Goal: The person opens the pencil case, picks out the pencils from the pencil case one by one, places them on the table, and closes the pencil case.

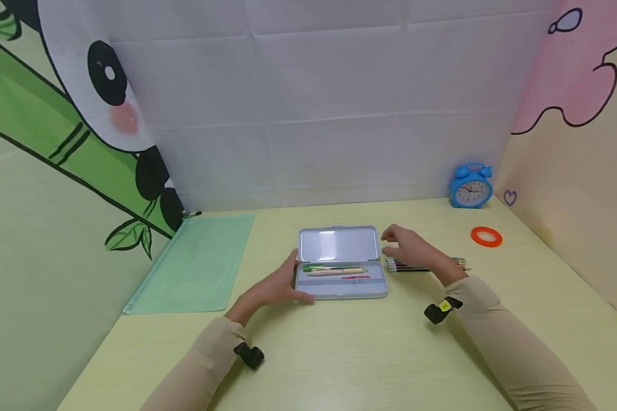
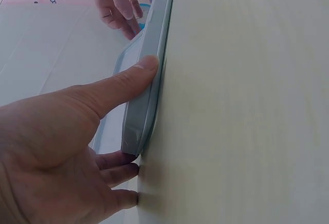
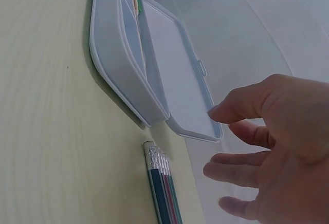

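Observation:
A pale blue-grey pencil case (image 1: 349,289) lies on the table with its lid (image 1: 352,244) folded back. Several pens (image 1: 334,271), one green and one cream, rest in its back section, and a thin red item (image 1: 356,277) lies in front of them. My left hand (image 1: 276,285) grips the case at its left end, thumb (image 2: 128,82) against the front wall and fingers around the short side. Just right of the lid hovers my right hand (image 1: 413,248), fingers spread and holding nothing. Beneath it, beside the case, lies a row of pencils (image 3: 165,185) with metal ends.
A mint-green zip pouch (image 1: 200,265) lies flat on the left. At the right are an orange-red tape ring (image 1: 486,237) and a blue alarm clock (image 1: 471,186), near the cloth-covered back wall (image 1: 313,114). A printed side wall (image 1: 586,217) borders the table's right edge.

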A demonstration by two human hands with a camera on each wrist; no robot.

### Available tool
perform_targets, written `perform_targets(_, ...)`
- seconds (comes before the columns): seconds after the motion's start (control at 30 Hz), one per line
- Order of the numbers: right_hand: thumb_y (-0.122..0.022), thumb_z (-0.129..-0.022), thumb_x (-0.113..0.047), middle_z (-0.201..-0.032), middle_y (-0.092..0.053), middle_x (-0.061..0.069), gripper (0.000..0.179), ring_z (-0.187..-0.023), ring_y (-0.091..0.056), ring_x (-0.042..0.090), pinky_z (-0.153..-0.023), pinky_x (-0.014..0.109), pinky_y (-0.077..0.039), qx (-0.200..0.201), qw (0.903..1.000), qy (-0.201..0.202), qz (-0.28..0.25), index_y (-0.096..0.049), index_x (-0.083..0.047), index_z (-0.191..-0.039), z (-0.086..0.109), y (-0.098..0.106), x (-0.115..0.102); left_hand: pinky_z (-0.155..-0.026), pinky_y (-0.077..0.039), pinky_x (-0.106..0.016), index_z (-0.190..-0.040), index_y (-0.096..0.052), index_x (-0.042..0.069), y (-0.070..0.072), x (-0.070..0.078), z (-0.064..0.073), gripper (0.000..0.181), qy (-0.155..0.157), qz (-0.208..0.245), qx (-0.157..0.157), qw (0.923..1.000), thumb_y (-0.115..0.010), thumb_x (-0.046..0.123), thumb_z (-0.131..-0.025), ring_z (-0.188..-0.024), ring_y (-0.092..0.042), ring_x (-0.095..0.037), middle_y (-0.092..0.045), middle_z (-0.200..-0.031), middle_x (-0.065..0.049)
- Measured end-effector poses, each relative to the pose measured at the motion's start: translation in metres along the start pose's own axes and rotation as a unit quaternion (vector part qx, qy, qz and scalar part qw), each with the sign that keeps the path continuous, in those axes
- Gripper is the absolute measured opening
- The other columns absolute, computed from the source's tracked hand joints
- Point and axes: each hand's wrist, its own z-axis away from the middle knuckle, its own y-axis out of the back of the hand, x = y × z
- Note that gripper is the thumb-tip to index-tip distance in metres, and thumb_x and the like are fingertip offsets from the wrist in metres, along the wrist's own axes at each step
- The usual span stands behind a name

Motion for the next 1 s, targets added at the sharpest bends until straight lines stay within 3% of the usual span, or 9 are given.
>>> perform_targets(0.27, -0.059, -0.099, -0.015, -0.138, -0.051, 0.029, 0.042, -0.133, -0.044, 0.045, -0.107, 0.056, -0.038, -0.010, 0.9997, 0.002, -0.022, -0.044, 0.008, -0.131, 0.0017, -0.0043, -0.0020, -0.116, -0.024, -0.049, -0.155, -0.007, 0.009, -0.0007, 0.0010, 0.0000, 0.121, 0.010, 0.007, 0.007, 0.9999, -0.093, 0.026, -0.071, -0.133, -0.039, -0.027, -0.042, -0.142, -0.013)
perform_targets(0.53, -0.057, -0.102, -0.019, -0.140, -0.050, 0.030, 0.067, -0.127, -0.052, 0.042, -0.105, 0.055, -0.041, 0.001, 0.9875, -0.070, -0.141, -0.021, 0.007, -0.152, 0.0002, -0.0040, -0.0071, -0.115, -0.027, -0.048, -0.156, -0.001, 0.009, -0.0017, 0.0032, 0.0015, 0.128, 0.055, -0.009, 0.008, 0.9984, -0.093, 0.033, -0.071, -0.131, -0.040, -0.026, -0.042, -0.141, -0.010)
perform_targets(0.73, -0.060, -0.100, -0.026, -0.142, -0.049, 0.027, 0.079, -0.124, -0.055, 0.039, -0.109, 0.057, -0.036, -0.001, 0.9829, -0.095, -0.158, -0.013, 0.003, -0.157, -0.0009, -0.0011, -0.0063, -0.115, -0.028, -0.048, -0.155, -0.001, 0.007, -0.0019, 0.0022, 0.0008, 0.128, 0.065, -0.015, 0.010, 0.9977, -0.093, 0.034, -0.070, -0.128, -0.042, -0.025, -0.045, -0.137, -0.010)
perform_targets(1.0, -0.059, -0.101, -0.035, -0.141, -0.046, 0.027, 0.085, -0.117, -0.060, 0.037, -0.108, 0.060, -0.035, -0.013, 0.9817, -0.075, -0.174, -0.005, -0.011, -0.162, 0.0002, 0.0002, -0.0064, -0.118, -0.022, -0.045, -0.154, 0.023, 0.004, -0.0020, 0.0017, 0.0017, 0.144, 0.080, -0.015, 0.003, 0.9966, -0.092, 0.034, -0.073, -0.138, -0.037, -0.024, -0.040, -0.150, -0.012)
